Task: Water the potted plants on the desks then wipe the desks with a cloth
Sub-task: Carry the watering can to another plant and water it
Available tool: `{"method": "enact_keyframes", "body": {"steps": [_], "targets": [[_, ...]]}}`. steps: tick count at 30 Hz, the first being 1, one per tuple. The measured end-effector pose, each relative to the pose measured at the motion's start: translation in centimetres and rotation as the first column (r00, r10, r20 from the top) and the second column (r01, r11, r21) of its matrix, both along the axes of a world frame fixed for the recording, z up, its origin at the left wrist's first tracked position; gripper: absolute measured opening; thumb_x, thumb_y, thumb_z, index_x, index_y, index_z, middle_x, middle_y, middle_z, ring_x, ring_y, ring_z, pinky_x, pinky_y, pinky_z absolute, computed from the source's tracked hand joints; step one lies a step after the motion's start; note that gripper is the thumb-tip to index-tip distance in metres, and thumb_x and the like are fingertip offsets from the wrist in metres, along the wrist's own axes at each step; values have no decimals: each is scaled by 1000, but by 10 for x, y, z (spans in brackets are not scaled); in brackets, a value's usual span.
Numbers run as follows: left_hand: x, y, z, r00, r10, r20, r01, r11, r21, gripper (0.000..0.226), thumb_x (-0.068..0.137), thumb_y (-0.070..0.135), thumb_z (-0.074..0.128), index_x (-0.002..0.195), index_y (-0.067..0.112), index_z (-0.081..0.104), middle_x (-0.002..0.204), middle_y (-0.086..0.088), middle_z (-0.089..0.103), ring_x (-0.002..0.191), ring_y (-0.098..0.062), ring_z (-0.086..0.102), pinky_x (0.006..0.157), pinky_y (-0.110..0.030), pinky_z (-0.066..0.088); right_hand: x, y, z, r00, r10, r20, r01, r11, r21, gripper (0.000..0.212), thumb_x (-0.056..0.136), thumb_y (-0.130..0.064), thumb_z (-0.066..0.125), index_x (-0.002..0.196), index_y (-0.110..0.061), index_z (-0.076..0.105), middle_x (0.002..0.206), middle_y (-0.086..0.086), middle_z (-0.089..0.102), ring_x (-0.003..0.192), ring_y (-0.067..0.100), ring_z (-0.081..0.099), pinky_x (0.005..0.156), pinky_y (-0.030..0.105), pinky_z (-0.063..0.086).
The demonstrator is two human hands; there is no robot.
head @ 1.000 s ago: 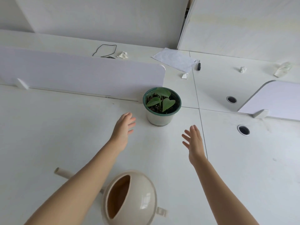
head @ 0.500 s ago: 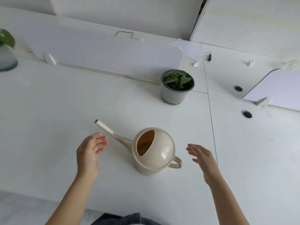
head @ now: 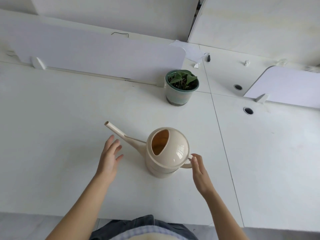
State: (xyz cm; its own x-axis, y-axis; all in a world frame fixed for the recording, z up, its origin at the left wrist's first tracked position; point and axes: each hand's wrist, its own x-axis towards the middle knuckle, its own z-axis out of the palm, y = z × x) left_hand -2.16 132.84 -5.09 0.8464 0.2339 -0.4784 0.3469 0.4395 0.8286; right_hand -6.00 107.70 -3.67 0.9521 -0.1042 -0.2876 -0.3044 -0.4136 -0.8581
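A cream watering can (head: pixel 167 152) stands on the white desk (head: pixel 60 135), its long spout pointing left and away. My right hand (head: pixel 199 172) is at the can's handle, with the fingertips touching the loop, not closed round it. My left hand (head: pixel 110 156) hovers open just left of the spout, fingers spread, touching nothing. A small potted plant (head: pixel 181 87) with green leaves, in a pale pot with a green rim, stands farther back by the end of the white divider panel (head: pixel 97 56).
A second divider panel (head: pixel 285 87) stands at the right. Two round cable holes (head: pixel 248 110) sit in the right desk. Paper (head: pixel 188 51), a small black item and crumpled scraps lie on the far desks. The desk's front edge is close to my body.
Both hands drew back from near the plant to the watering can. My right hand moved left onto the handle. The view pulled back and down.
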Motion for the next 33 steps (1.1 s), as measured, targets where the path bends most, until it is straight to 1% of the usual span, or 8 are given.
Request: {"method": "enact_keyframes", "body": {"steps": [4, 11, 16, 19, 24, 26, 30, 33], "targets": [[17, -6, 3, 986, -143, 84, 148, 988, -49, 24, 96, 19, 40, 117, 30, 41, 102, 6, 51, 101, -14, 49, 86, -34, 35, -2, 5, -8, 997, -54, -59, 57, 997, 56, 26, 97, -41, 20, 87, -29, 41, 109, 5, 50, 105, 17, 46, 80, 22, 34], [15, -3, 1, 984, -142, 104, 154, 981, -118, 14, 95, 18, 42, 103, 29, 46, 96, 0, 55, 88, -18, 54, 77, -33, 41, -13, 20, -18, 973, -211, -88, 224, 958, 178, 98, 63, -85, 14, 107, -2, 41, 123, 25, 45, 121, 35, 41, 96, 39, 36], [5, -2, 3, 987, -97, 127, 117, 980, -164, 19, 96, 18, 40, 113, 26, 44, 93, 1, 53, 88, -17, 54, 77, -31, 42, -11, 20, -6, 985, -142, -100, 156, 977, 148, 98, 67, -81, 10, 118, -6, 49, 125, 12, 55, 122, 20, 46, 106, 36, 31], [-1, 1, 10, 986, -90, 142, 115, 977, -181, 19, 97, 23, 36, 113, 29, 45, 95, 3, 53, 93, -17, 53, 82, -34, 40, -11, 15, 4, 993, -51, -107, 68, 985, 156, 97, 65, -85, 10, 116, -15, 53, 122, 6, 59, 117, 11, 50, 94, 20, 33], [-15, 4, 33, 976, -60, 211, 95, 983, -159, 17, 95, 34, 38, 108, 35, 49, 101, 3, 58, 96, -17, 55, 86, -36, 39, -10, 3, 41, 998, 54, -14, -51, 982, 181, 50, 97, -35, 11, 76, -26, 56, 82, -14, 56, 70, -22, 55, 78, 9, 36], [-28, 3, 42, 968, -18, 249, 58, 986, -156, 21, 90, 39, 44, 109, 33, 50, 101, 1, 60, 98, -19, 56, 87, -37, 41, -9, -3, 53, 996, 87, 15, -88, 975, 203, 52, 98, -33, 11, 69, -23, 54, 76, -13, 52, 60, -22, 54, 72, 1, 36], [-62, 0, 52, 961, 66, 267, -32, 991, -131, 96, 51, 58, 76, 134, 23, 43, 105, -2, 65, 105, -23, 60, 86, -39, 45, -8, -14, 68, 986, 165, 29, -168, 958, 231, 56, 96, -43, 18, 77, -17, 64, 86, -6, 62, 76, -13, 57, 71, 5, 38], [-97, -10, 56, 947, 201, 252, -168, 975, -147, 65, 68, 54, 66, 123, 22, 49, 107, -4, 64, 112, -26, 57, 91, -42, 44, -11, -17, 75, 958, 286, 26, -283, 923, 262, 61, 89, -54, 38, 96, 2, 63, 109, 16, 65, 105, 18, 59, 73, 16, 43]]}}
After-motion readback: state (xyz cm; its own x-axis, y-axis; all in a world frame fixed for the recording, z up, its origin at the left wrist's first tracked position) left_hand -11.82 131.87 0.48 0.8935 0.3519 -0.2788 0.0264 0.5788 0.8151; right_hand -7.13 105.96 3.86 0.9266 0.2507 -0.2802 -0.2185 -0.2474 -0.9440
